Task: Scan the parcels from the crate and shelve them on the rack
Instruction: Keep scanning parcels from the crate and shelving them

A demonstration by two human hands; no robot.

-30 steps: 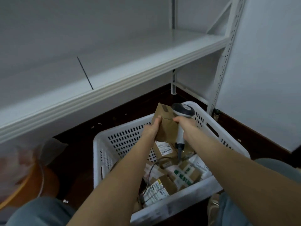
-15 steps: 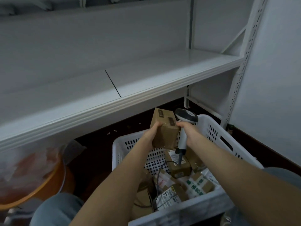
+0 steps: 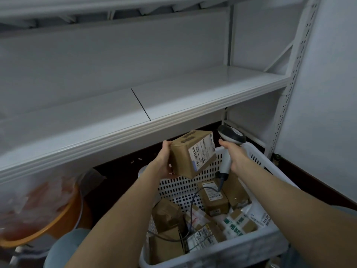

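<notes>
Parcels (image 3: 212, 202) are seen nearest, heaped in the white crate (image 3: 222, 250) at the bottom of the view, with a dark cable (image 3: 191, 209) trailing over them. An orange basin (image 3: 58, 219) is seen low at the left, beside the crate.

Above the crate, one brown box (image 3: 185, 157) is held up by the left hand (image 3: 163, 161). The fingers are curled round its left side and the thumb is laid at the top edge. Its white label (image 3: 202, 153) is turned toward the right.

Just beside it, a scanner (image 3: 230, 135) is gripped by the handle in the right hand (image 3: 236, 157), with the fingers wrapped round. The scanner's head is raised near the box's upper right corner. Whether the trigger is pressed cannot be told.

The scanning step is judged to be in hand, with this box not yet shelved. Next, the scanner's window would need to be aimed squarely at the barcode. The box would then have to be lifted clear of the front lip and set down on the white shelf (image 3: 183, 93) of the rack (image 3: 295, 70) beyond.
</notes>
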